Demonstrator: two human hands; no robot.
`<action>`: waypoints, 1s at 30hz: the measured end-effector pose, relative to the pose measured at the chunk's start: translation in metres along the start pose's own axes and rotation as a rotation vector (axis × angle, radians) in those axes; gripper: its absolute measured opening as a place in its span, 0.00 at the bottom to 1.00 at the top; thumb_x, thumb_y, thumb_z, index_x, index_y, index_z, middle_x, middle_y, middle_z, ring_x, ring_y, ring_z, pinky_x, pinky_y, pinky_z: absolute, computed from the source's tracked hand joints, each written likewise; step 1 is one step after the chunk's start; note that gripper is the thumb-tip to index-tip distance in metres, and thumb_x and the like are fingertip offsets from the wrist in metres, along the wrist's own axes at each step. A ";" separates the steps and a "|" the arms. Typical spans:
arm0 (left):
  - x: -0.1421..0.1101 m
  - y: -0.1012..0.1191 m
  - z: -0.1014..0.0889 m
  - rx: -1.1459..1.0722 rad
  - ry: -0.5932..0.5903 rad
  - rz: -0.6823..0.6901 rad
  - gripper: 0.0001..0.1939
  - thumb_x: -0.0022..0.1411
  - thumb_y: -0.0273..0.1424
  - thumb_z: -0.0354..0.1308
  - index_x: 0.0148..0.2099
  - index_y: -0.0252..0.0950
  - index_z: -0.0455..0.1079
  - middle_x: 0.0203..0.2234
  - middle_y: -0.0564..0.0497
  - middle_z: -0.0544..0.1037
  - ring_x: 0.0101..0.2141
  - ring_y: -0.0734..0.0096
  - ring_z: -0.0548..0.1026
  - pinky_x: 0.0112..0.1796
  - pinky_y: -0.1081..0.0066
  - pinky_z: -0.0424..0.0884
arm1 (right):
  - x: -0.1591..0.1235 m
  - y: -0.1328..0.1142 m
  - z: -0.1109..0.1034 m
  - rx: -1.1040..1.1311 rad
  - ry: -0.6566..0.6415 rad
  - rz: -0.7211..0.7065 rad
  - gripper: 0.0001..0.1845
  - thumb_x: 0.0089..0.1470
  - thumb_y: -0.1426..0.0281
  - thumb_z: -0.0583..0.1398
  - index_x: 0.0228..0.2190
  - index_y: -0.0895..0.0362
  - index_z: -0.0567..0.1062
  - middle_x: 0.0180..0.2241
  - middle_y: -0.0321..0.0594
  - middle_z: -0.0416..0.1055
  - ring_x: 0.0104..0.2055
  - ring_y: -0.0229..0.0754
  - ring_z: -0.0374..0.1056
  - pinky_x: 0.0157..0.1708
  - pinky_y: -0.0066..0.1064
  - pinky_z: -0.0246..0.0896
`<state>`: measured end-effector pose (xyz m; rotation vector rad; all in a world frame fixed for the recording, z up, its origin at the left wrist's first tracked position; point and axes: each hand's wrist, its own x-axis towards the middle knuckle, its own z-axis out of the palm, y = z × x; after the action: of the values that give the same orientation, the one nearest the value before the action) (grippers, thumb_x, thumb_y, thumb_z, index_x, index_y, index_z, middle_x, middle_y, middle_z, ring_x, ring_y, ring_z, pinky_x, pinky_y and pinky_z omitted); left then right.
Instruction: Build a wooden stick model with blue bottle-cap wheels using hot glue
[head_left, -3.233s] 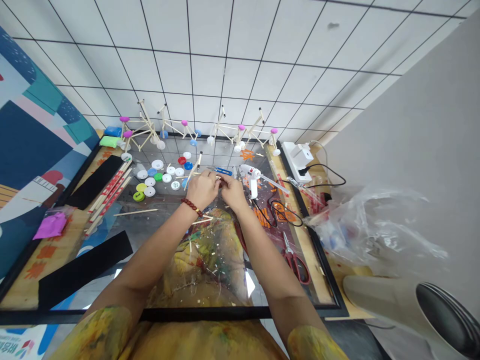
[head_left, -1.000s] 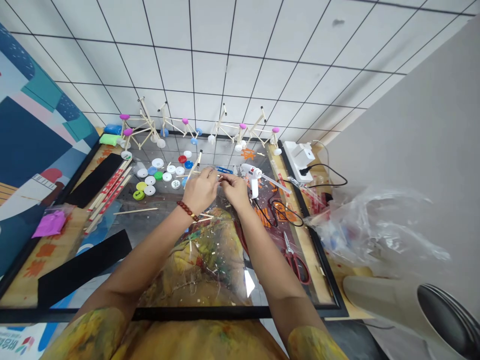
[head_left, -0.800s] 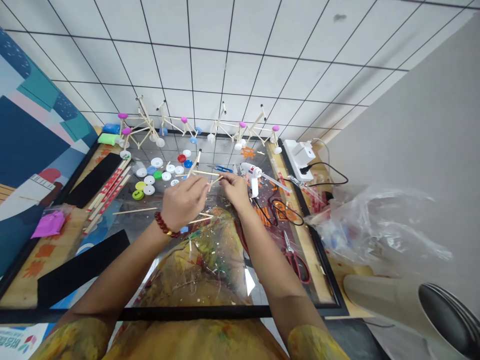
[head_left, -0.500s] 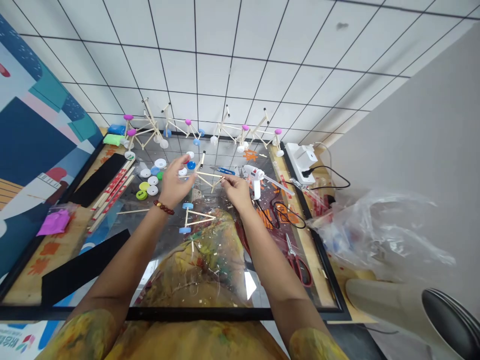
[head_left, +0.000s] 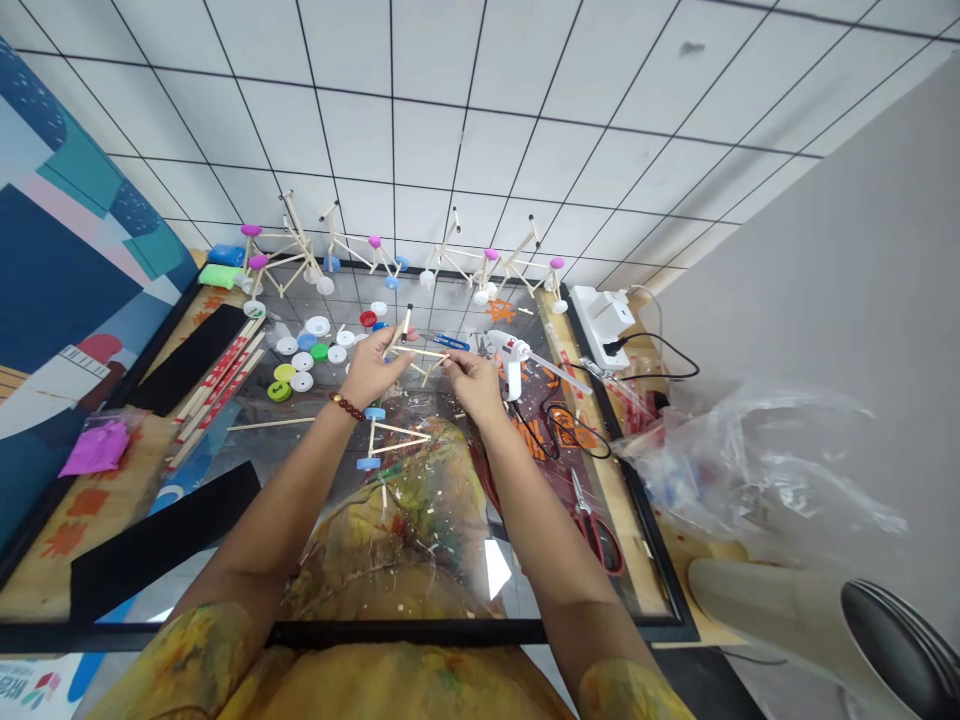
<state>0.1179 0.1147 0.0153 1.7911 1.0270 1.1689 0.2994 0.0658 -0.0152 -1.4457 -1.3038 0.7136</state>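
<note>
Both my hands are at a small wooden stick frame point(head_left: 421, 353) with a black-banded upright, above the glass tabletop. My right hand point(head_left: 474, 383) pinches its right end between thumb and fingertips. At the left end, my left hand point(head_left: 376, 366) has its fingers and thumb closed around the frame by the upright; the exact contact is partly hidden. Just below lies a triangular stick frame point(head_left: 401, 440) with two blue bottle-cap wheels. A white hot glue gun point(head_left: 512, 360) rests right of my right hand, and a blue utility knife point(head_left: 452, 342) lies behind the hands.
Several loose bottle caps point(head_left: 301, 381) lie left of my hands. Finished-looking stick models point(head_left: 450, 262) line the tiled wall. Red-handled scissors point(head_left: 598, 530), a power strip point(head_left: 606, 318) and a plastic bag point(head_left: 750, 470) are at right. Wooden sticks point(head_left: 217, 390) and black strips point(head_left: 169, 540) lie left.
My left hand has moved right and closed in on the stick frame's left end; its fingers were spread before. A red cap has come into sight. My right hand keeps its pinch.
</note>
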 end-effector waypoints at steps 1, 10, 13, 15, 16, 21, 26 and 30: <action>0.000 0.000 0.000 0.001 0.015 -0.008 0.18 0.53 0.32 0.63 0.48 0.34 0.75 0.44 0.45 0.82 0.46 0.57 0.79 0.51 0.57 0.73 | 0.000 0.000 0.000 -0.007 -0.001 -0.008 0.14 0.52 0.70 0.57 0.36 0.54 0.82 0.35 0.38 0.81 0.37 0.46 0.75 0.43 0.38 0.69; -0.001 0.004 0.000 -0.026 0.000 -0.059 0.13 0.54 0.34 0.62 0.41 0.35 0.78 0.38 0.46 0.83 0.40 0.59 0.79 0.44 0.62 0.74 | 0.000 0.000 0.000 0.032 -0.008 0.036 0.14 0.52 0.67 0.58 0.37 0.55 0.82 0.38 0.40 0.81 0.40 0.47 0.75 0.45 0.39 0.68; 0.000 0.004 -0.001 -0.073 -0.015 -0.068 0.13 0.53 0.36 0.63 0.40 0.35 0.78 0.37 0.45 0.83 0.40 0.59 0.79 0.44 0.62 0.73 | 0.001 -0.001 -0.001 0.032 -0.013 0.035 0.14 0.52 0.67 0.58 0.37 0.55 0.82 0.37 0.40 0.81 0.39 0.47 0.75 0.45 0.40 0.68; 0.001 0.004 -0.002 -0.093 -0.029 -0.077 0.14 0.53 0.37 0.64 0.40 0.34 0.78 0.37 0.45 0.83 0.39 0.59 0.79 0.44 0.62 0.73 | 0.000 -0.001 -0.001 0.026 -0.021 0.033 0.14 0.53 0.66 0.58 0.37 0.55 0.82 0.36 0.40 0.81 0.38 0.46 0.75 0.45 0.39 0.69; 0.002 0.005 -0.002 -0.097 -0.036 -0.082 0.14 0.53 0.37 0.64 0.41 0.34 0.78 0.36 0.46 0.83 0.39 0.59 0.79 0.44 0.62 0.73 | 0.000 -0.001 -0.002 0.023 -0.022 0.032 0.14 0.53 0.66 0.58 0.38 0.55 0.82 0.36 0.40 0.81 0.38 0.46 0.75 0.45 0.39 0.69; 0.002 0.005 -0.004 -0.076 -0.053 -0.075 0.15 0.54 0.38 0.63 0.42 0.35 0.77 0.36 0.47 0.83 0.39 0.59 0.79 0.44 0.62 0.73 | -0.001 -0.002 -0.002 0.001 -0.010 0.026 0.15 0.53 0.68 0.57 0.38 0.55 0.82 0.37 0.40 0.81 0.39 0.46 0.75 0.45 0.38 0.68; 0.003 0.002 -0.003 -0.064 -0.058 -0.042 0.14 0.54 0.38 0.63 0.42 0.35 0.78 0.37 0.47 0.83 0.39 0.57 0.79 0.45 0.60 0.74 | -0.002 -0.006 -0.003 -0.013 -0.003 0.014 0.14 0.52 0.69 0.57 0.38 0.55 0.82 0.37 0.40 0.81 0.40 0.45 0.75 0.47 0.38 0.68; 0.003 0.001 -0.002 -0.056 -0.055 -0.034 0.14 0.55 0.37 0.63 0.42 0.36 0.77 0.37 0.47 0.83 0.41 0.58 0.78 0.45 0.60 0.74 | -0.002 -0.008 -0.003 -0.017 0.000 0.017 0.14 0.51 0.69 0.58 0.37 0.55 0.82 0.38 0.40 0.81 0.41 0.46 0.75 0.48 0.38 0.68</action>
<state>0.1165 0.1173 0.0175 1.7463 0.9797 1.1107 0.2990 0.0618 -0.0070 -1.4717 -1.3019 0.7148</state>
